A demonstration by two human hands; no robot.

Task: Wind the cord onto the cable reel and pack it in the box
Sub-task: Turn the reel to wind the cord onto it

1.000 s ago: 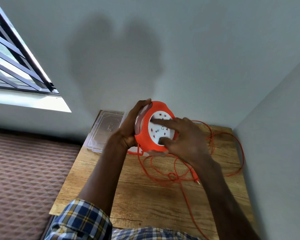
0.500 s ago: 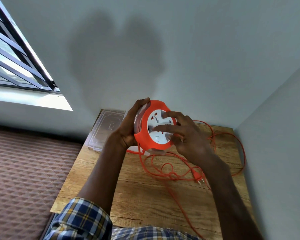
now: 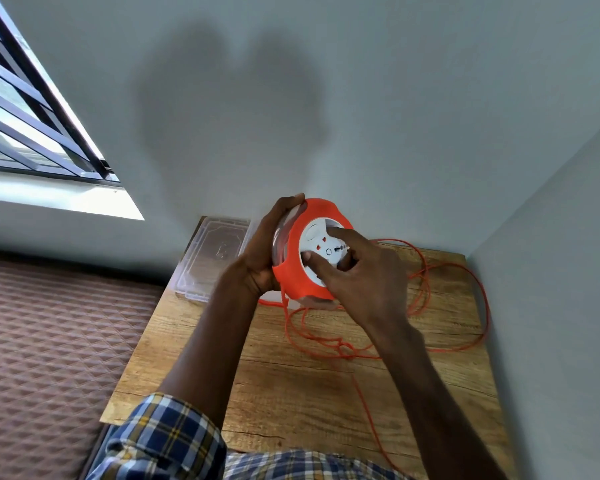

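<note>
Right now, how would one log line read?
left hand: holds cable reel | right hand: fingers on reel face | cord: loose on table

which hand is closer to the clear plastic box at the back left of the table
Left. The left hand grips the cable reel on its left side, right beside the clear plastic box. The right hand is on the reel's white socket face, on the far side from the box.

Far half of the table crowded, near half largely bare

The far right corner and right edge of the table are covered by loose loops of cord; the far left corner is taken by what appears to be a clear box. Bare wood is left along the near left edge.
</note>
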